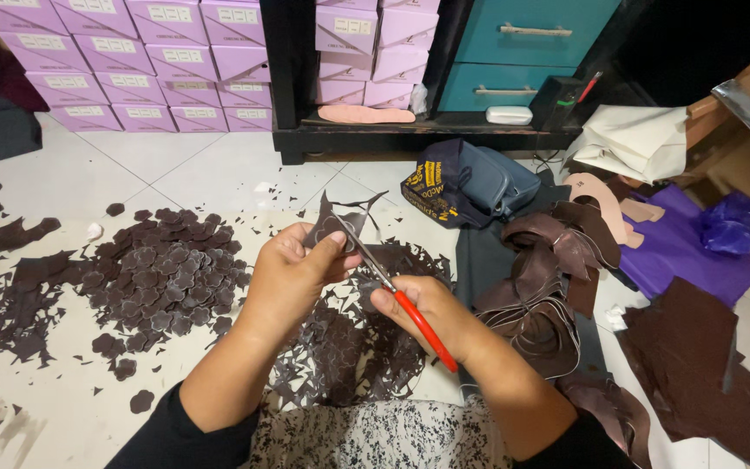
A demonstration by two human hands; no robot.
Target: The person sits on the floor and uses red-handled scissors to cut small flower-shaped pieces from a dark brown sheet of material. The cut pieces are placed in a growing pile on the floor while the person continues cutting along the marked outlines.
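- While the lap's patterned cloth [375, 439] sits nearest the camera, the offcuts [340, 347] pile just beyond it on the floor — best let them drop there, apart from the finished pieces.
- Right hand [423, 313] has its grip closed around the red handles of the scissors [392, 282], blades running up and left into the leather; short bites with the inner part of the blades should follow a curved outline more cleanly than 1 long snip.
- Left hand [292, 265] pinches the dark brown leather scrap [336, 221] between thumb and fingers, held in the air above the floor; I judge it wiser to turn the scrap than the scissors.
- Keep the left thumb clear of the blade tips — they lie close.
- Farther left, the cut flower shapes [162, 274] lie heaped on the white floor tiles [210, 165]; beyond them stand stacked lilac boxes [132, 61].
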